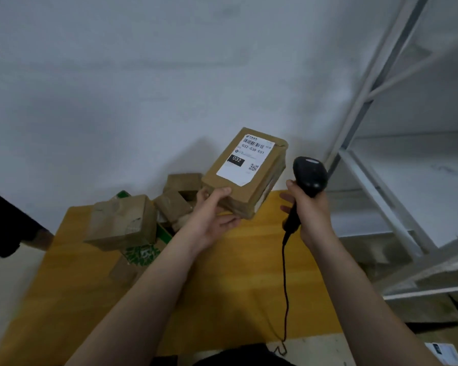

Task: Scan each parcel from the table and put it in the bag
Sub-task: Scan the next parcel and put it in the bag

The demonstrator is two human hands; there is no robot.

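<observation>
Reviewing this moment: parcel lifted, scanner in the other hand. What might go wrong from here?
1. The left hand grips the parcel only at its near corner, so it may tilt or slip.
2. The scanner in the right hand sits beside the parcel, not clearly facing the label; the read may miss.
3. The cable trails across the table and might snag when the arm moves.

Shows a left forearm [148, 286] and a right forearm [368, 286], bare along their whole visible length above the yellow table [64, 299]. Wears a black garment [236, 355], glimpsed only as a rounded dark fold at the table's near edge. Leaves left hand [212, 207] and right hand [310, 207] ungloved.
</observation>
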